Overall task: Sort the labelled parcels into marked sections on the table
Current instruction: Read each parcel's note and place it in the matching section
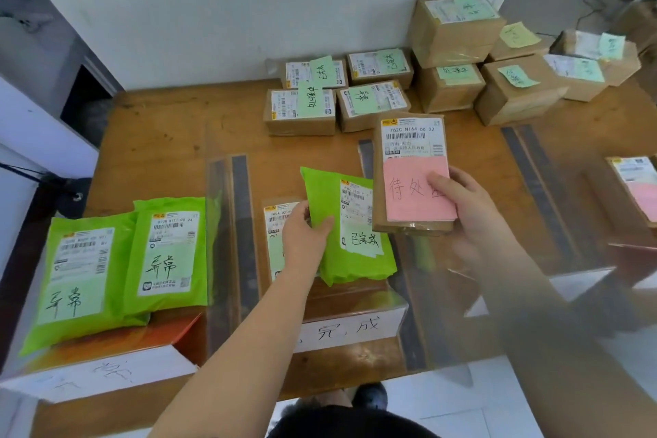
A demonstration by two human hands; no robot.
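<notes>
The left hand point(305, 231) sits at the centre of the frame, fingers curled on the left edge of a green bag point(350, 228), thumb on top, gripping it. That bag lies tilted in the middle section of the worktop point(170, 124), partly over a brown parcel point(279, 224) whose white label shows just left of the hand. The bag carries a white label with handwriting at its lower end.

The right hand point(469, 213), right of centre, grips a brown box point(412, 171) by its lower right corner, thumb pressed onto a pink note point(416, 188) that bears handwritten characters. The box is upright, raised above the worktop, with a white shipping label above the note.

At lower left, two green bags point(121, 260) lie side by side, overlapping slightly, each with a pale green handwritten note. In front of them a white sign point(106, 373) stands at the worktop's near edge; another white sign point(352, 331) stands below the middle section. Dark tape strips point(240, 224) run front to back between the sections.

At upper centre four small boxes point(337, 89) with green notes sit in two rows against the wall. At upper right, larger boxes point(497, 57) are stacked and clustered, also with green notes. At the right edge lies a parcel with a pink note point(636, 185), partly cut off.
</notes>
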